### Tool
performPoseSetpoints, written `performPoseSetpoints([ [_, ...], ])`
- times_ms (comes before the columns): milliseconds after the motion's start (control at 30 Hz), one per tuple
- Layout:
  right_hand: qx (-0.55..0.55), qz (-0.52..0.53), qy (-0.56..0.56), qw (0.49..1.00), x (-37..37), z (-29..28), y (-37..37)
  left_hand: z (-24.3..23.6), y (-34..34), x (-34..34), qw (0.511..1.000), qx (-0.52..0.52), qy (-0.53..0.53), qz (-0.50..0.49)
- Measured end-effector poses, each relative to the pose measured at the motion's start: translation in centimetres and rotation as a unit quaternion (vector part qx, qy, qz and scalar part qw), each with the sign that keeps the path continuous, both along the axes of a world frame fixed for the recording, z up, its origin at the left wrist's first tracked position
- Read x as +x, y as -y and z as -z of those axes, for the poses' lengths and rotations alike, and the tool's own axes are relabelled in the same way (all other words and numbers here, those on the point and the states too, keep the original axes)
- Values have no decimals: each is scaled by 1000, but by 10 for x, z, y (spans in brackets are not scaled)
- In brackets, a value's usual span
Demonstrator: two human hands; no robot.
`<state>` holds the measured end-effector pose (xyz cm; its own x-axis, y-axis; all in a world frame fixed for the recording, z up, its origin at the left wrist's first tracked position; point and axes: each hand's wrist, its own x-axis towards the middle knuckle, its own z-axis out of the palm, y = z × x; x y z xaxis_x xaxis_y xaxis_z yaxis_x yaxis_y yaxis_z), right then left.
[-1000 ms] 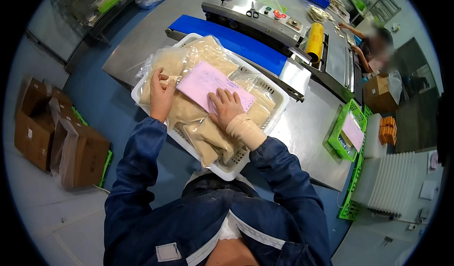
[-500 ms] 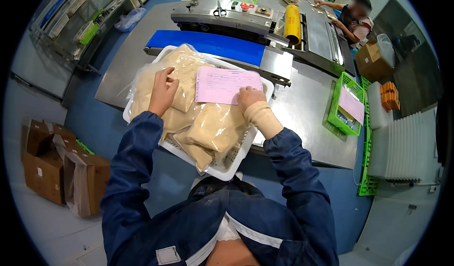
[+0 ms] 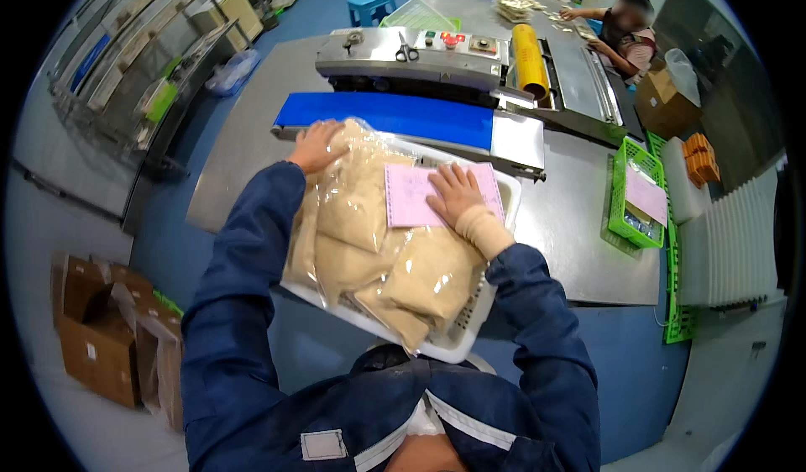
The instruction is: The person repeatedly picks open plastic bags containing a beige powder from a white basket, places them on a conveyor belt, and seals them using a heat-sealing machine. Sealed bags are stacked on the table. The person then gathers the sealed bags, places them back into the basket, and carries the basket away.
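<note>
Several clear plastic bags of beige, powdery or crumbly contents [image 3: 353, 212] lie heaped in a white perforated basket [image 3: 457, 350]. A pink printed form [image 3: 406, 196] rests on top of them. Flat on this form, with its fingers spread, is my right hand [image 3: 457, 193]; a beige band covers the wrist. My left hand [image 3: 321, 146] lies over the far left side of the heap, touching a bag, fingers stretched forward and partly bent. The basket sits at the near edge of the steel table [image 3: 579, 245], jutting out toward my body.
Behind the basket stands a sealing machine [image 3: 411, 56] with a blue conveyor belt [image 3: 386, 123] and scissors [image 3: 406, 48] on top. A yellow film roll [image 3: 529, 60] and a green basket [image 3: 634, 195] are to the right. Cardboard boxes [image 3: 96, 346] stand lower left. A co-worker [image 3: 625, 35] sits far right.
My right hand has gone from curled at the form's edge to spread flat on it. My left hand has shifted to the heap's far left edge. The whole view has shifted.
</note>
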<state>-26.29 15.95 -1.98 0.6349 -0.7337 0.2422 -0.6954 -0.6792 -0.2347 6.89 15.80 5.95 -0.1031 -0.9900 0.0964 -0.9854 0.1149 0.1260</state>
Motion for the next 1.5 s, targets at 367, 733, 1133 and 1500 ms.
performPoseSetpoints([
  [367, 160, 114, -110, 974, 9, 13, -7, 34, 17, -4, 971, 202, -41, 117],
  [733, 77, 173, 5, 982, 7, -14, 62, 29, -143, 180, 964, -58, -232, -116],
  [1133, 159, 153, -190, 957, 51, 2, 95, 66, -227, 118, 754, 219, -553, -277],
  [1500, 191, 360, -62, 911, -5, -21, 43, 89, -155, 124, 766, 253, -566, -166],
])
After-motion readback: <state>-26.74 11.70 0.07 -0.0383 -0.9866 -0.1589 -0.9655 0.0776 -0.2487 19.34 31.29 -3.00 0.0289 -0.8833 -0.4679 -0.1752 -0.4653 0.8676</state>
